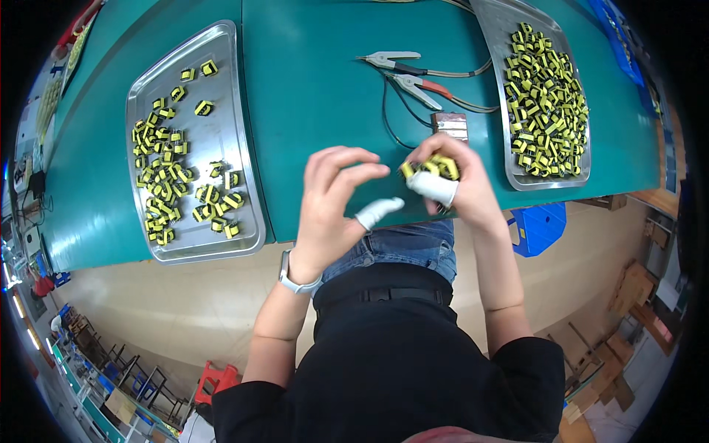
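Several small yellow-and-black transformers (pixel 439 167) are bunched in my right hand (pixel 464 181), its fingers curled round them above the front edge of the table. A white finger cover wraps its thumb. Just to the left hovers my left hand (pixel 337 188), fingers apart and curved, nothing between them; its thumb wears a white cover too. A metal tray (pixel 251 188) on the left holds scattered transformers (pixel 164 173) of the same kind. At the right, a second metal tray (pixel 526 179) carries a dense heap of them (pixel 546 103).
Two clip leads, one with a white clip (pixel 395 60) and one with a red-and-white clip (pixel 419 89), lie on the green table (pixel 310 88). Beside them sits a small brown-and-silver block (pixel 450 125). A blue stool (pixel 539 227) stands under the table edge, a red stool (pixel 216 380) behind me.
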The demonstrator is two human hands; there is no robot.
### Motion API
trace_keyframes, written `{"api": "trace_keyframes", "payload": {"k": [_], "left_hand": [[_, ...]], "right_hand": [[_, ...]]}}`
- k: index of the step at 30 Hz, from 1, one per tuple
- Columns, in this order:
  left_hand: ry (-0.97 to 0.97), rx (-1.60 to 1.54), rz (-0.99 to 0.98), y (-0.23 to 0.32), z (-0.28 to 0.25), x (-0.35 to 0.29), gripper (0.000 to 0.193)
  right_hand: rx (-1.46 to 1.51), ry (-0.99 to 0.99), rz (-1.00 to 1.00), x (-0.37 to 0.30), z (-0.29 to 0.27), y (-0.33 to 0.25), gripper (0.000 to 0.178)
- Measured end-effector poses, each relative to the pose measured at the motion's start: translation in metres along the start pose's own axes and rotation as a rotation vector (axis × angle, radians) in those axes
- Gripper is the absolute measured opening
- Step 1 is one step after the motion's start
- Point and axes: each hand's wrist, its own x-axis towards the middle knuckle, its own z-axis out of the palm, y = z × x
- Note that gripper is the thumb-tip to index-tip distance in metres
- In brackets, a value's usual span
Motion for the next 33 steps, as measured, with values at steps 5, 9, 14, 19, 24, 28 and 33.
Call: {"api": "trace_keyframes", "payload": {"k": [5, 9, 14, 19, 24, 28, 33], "left_hand": [[0.066, 0.221, -0.120, -0.020, -0.011, -0.015, 0.047], [0.085, 0.271, -0.164, -0.026, -0.009, -0.019, 0.047], [0.074, 0.289, -0.153, -0.026, -0.008, -0.018, 0.047], [0.080, 0.280, -0.144, -0.026, -0.007, -0.018, 0.046], [0.019, 0.282, -0.129, -0.030, -0.009, -0.018, 0.042], [0.045, 0.114, -0.243, -0.026, -0.007, -0.017, 0.039], [0.116, -0.021, -0.178, -0.013, -0.010, -0.010, 0.039]], "right_hand": [[-0.601, 0.284, -0.128, -0.004, -0.030, -0.026, 0.025], [-1.061, 0.210, -0.407, 0.001, -0.046, -0.042, 0.024], [-1.192, 0.166, -0.421, 0.006, -0.054, -0.041, 0.025], [-1.195, 0.161, -0.405, 0.008, -0.052, -0.046, 0.025], [-1.194, 0.121, -0.453, 0.013, -0.053, -0.046, 0.023], [-0.509, 0.103, -0.168, 0.009, -0.048, -0.038, 0.028], [0.739, -0.324, 0.035, 0.010, -0.047, -0.005, 0.045]]}}
